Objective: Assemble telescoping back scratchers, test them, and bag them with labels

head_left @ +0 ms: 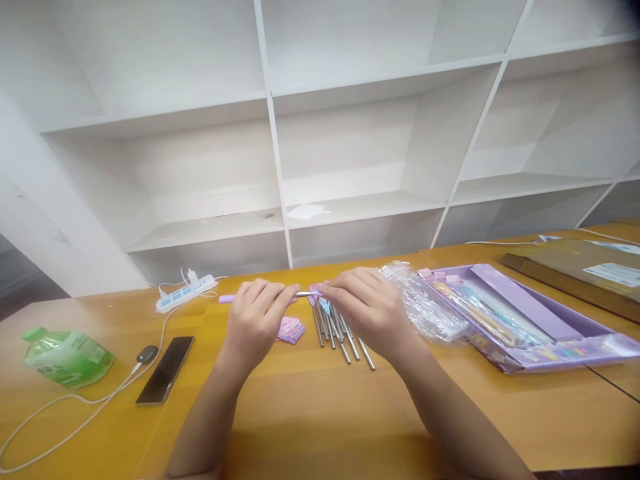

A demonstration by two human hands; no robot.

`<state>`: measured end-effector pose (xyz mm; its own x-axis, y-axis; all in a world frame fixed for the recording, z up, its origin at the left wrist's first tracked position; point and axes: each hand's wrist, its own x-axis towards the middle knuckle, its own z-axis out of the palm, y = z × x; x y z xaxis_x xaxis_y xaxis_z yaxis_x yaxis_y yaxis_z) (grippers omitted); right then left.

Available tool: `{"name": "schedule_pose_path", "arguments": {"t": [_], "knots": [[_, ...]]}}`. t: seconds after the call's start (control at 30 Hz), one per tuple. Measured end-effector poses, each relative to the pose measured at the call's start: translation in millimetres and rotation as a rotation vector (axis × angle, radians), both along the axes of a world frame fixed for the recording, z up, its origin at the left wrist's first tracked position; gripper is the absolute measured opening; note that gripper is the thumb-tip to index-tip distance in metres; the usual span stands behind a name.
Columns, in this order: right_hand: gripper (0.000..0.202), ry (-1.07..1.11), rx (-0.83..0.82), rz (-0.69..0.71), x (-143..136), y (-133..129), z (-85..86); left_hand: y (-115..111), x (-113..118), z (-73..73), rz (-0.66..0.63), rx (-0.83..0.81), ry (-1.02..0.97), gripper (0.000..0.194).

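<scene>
A thin metal rod with a purple handle (pixel 227 299) lies level across my two hands, above the table. My left hand (pixel 257 313) is closed around it, with the handle's end poking out on the left and bare metal (pixel 304 294) showing on the right. At the rod's right end, the fingers of my right hand (pixel 367 307) pinch together, hiding part of its tip. Below and between the hands lies a bunch of metal rods (pixel 345 337) with purple and light blue fork-shaped ends (pixel 325 306). Small pink printed cards (pixel 291 330) lie beside my left hand.
Crumpled clear plastic (pixel 425 307) and a purple box (pixel 530 313) holding wrapped sticks are on the right, before a cardboard box (pixel 580 270). Leftward are a phone (pixel 165 371), a green bottle (pixel 70 357), a power strip (pixel 185 295) and cables. White shelves (pixel 350 147) rise behind.
</scene>
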<state>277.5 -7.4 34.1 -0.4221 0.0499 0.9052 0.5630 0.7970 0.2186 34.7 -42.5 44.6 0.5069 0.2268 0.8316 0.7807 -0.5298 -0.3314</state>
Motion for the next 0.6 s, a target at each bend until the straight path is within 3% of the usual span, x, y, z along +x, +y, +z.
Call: {"name": "schedule_pose_path", "arguments": {"t": [0.1, 0.27, 0.6], "knots": [[0.021, 0.025, 0.06, -0.006, 0.8, 6.7, -0.4, 3.5, 0.0, -2.1, 0.017, 0.053, 0.018, 0.026], [0.021, 0.044, 0.141, 0.009, 0.7, 15.2, -0.2, 7.7, -4.8, 0.1, 0.033, 0.113, 0.025, 0.014], [0.021, 0.105, 0.158, 0.001, 1.0, 31.8, -0.3, 16.9, -28.0, 8.9, 0.089, 0.213, 0.015, 0.016]]}}
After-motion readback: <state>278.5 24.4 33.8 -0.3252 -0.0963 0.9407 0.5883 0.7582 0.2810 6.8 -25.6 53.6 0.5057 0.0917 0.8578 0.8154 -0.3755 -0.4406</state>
